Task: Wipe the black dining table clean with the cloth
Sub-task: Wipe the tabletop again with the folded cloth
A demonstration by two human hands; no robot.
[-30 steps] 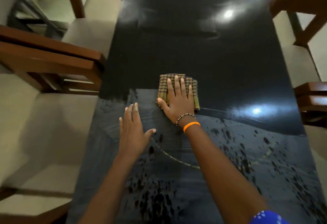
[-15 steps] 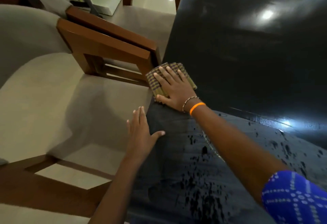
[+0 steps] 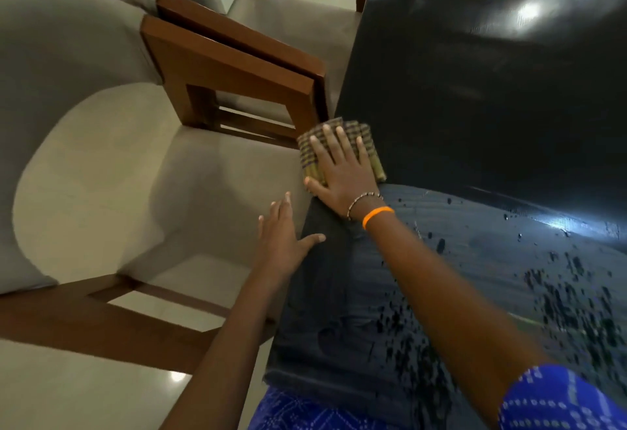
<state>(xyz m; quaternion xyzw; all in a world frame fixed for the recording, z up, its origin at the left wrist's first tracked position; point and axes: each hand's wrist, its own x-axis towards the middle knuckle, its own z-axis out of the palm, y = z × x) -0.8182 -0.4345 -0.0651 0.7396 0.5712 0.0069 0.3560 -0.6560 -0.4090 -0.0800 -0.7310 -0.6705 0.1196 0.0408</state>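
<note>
Glossy and dark, the black dining table [image 3: 475,107] fills the right side of the view, with lamp glare on its far part and a duller, streaked zone with dark droplet-like specks nearer the person. Pale floor tiles and two wooden-framed chairs with grey upholstery [image 3: 84,158] stand along the table's left edge.

At that left edge lies the cloth [image 3: 369,158], a folded checked pad in yellow-brown and dark tones. The right hand [image 3: 339,171] lies flat on top of it, palm down, fingers [image 3: 342,144] extended and slightly spread, their tips stopping just short of the cloth's far edge; the thumb points left at the near corner. Cloth shows beyond the fingertips and on both sides of the hand. An orange band [image 3: 377,216] and a beaded bracelet [image 3: 363,200] circle that wrist.

The left hand [image 3: 281,243] is open, fingers loosely together and thumb stretched right onto the table's edge; whether the palm rests on the table or hangs beside it is hard to tell. Blue patterned fabric [image 3: 559,402] shows at the bottom.
</note>
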